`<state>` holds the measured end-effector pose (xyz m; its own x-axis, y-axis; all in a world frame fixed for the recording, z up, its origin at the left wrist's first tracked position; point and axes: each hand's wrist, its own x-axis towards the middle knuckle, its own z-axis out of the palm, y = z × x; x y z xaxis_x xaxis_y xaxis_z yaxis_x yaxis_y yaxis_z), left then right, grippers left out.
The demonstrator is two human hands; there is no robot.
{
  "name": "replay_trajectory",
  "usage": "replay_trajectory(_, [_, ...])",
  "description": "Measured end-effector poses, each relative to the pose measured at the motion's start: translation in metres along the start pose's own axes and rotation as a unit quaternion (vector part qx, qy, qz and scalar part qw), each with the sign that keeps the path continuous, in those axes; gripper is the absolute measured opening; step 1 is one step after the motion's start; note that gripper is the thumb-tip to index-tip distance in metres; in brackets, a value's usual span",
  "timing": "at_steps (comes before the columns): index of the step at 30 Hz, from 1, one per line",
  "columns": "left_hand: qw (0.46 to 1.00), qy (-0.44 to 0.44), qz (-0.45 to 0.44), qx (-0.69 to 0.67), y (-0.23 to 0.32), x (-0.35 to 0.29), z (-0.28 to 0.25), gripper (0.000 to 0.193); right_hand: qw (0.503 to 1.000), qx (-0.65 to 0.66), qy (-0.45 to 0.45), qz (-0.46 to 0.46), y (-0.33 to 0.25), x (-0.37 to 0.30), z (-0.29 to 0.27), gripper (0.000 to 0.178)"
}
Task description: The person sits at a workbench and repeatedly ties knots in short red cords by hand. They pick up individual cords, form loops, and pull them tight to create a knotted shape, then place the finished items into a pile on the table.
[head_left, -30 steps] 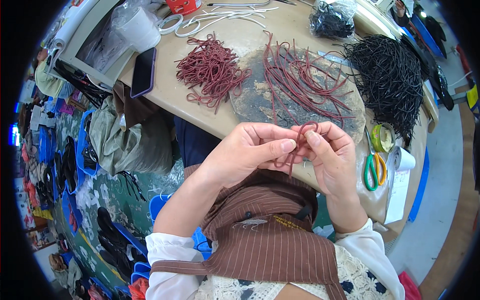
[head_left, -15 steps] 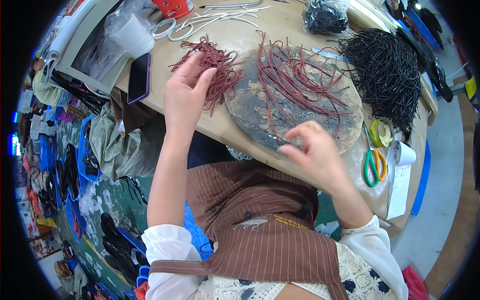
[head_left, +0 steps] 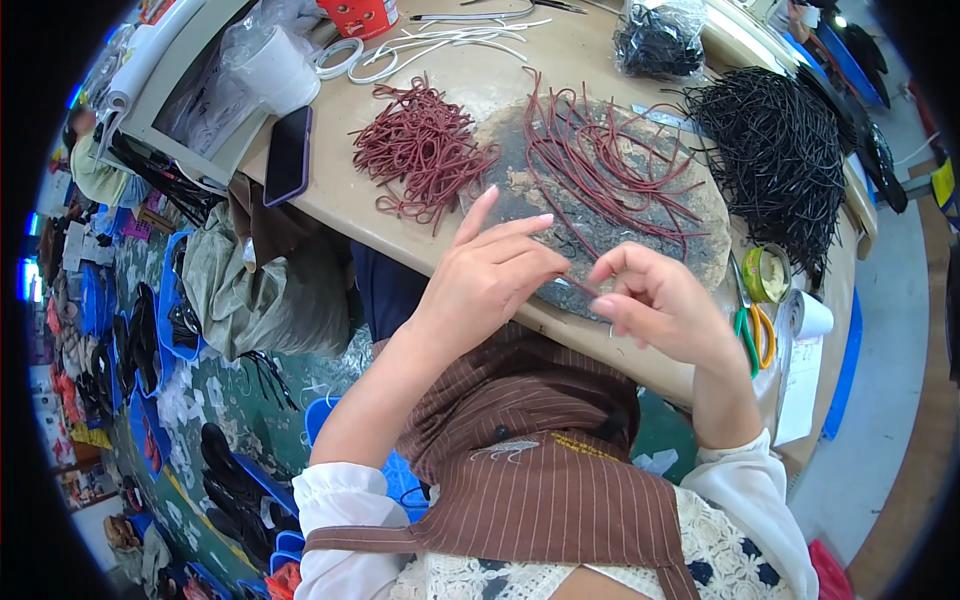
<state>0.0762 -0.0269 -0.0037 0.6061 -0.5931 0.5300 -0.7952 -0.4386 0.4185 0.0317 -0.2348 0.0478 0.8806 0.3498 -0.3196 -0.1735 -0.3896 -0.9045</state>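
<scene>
Over the near edge of a round, worn board (head_left: pixel 505 190), my two hands meet at a short dark red cord (head_left: pixel 580 286). One end is pinched in the fingers of my left hand (head_left: pixel 485 270), whose other fingers are spread. My right hand (head_left: pixel 655 305) is closed with its thumb and forefinger at the cord's other end. Long dark red cords (head_left: pixel 610 175) lie loosely curved across the board, just beyond my hands. To its left sits a tangled heap of looped dark red cords (head_left: pixel 420 145), slightly overlapping the board's edge.
On the right lie a large heap of black cords (head_left: pixel 775 150), a green-and-yellow tin (head_left: pixel 766 272), scissors (head_left: pixel 763 337) and a paper roll (head_left: pixel 805 312). A phone (head_left: pixel 289 155) rests near the left table edge. White cords (head_left: pixel 440 42) and a red tub (head_left: pixel 360 14) are at the back.
My left hand has moved from above the looped heap down and right to meet my right hand. A short red cord is now held between them. My right hand has shifted slightly right.
</scene>
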Motion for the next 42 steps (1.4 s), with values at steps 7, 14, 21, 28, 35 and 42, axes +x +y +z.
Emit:
replay_trajectory(7, [0.999,0.006,0.041,-0.019,0.030,0.022,-0.040,0.019,0.980,-0.053,-0.155,-0.110,-0.015,-0.006,-0.015,0.024])
replay_trajectory(14, [0.988,0.026,-0.092,-0.119,0.032,0.006,-0.034,0.017,0.959,0.241,-0.140,-0.057,0.004,0.006,0.001,0.020])
replay_trajectory(21, [0.630,-0.028,-0.410,-0.659,0.034,-0.008,-0.006,0.023,0.963,0.232,0.004,-0.136,0.001,0.023,0.013,0.019])
replay_trajectory(28, [0.596,0.000,-0.449,-0.666,0.038,-0.004,-0.004,0.024,0.960,0.218,0.099,-0.146,-0.003,0.028,0.008,0.013])
replay_trajectory(35, [0.627,0.018,-0.434,-0.647,0.039,-0.004,-0.003,0.022,0.968,0.190,0.091,-0.140,0.001,0.031,0.015,0.012])
replay_trajectory(42, [0.693,0.056,-0.397,-0.599,0.042,0.004,-0.003,0.021,0.969,0.126,0.129,-0.169,0.001,0.035,0.022,0.017])
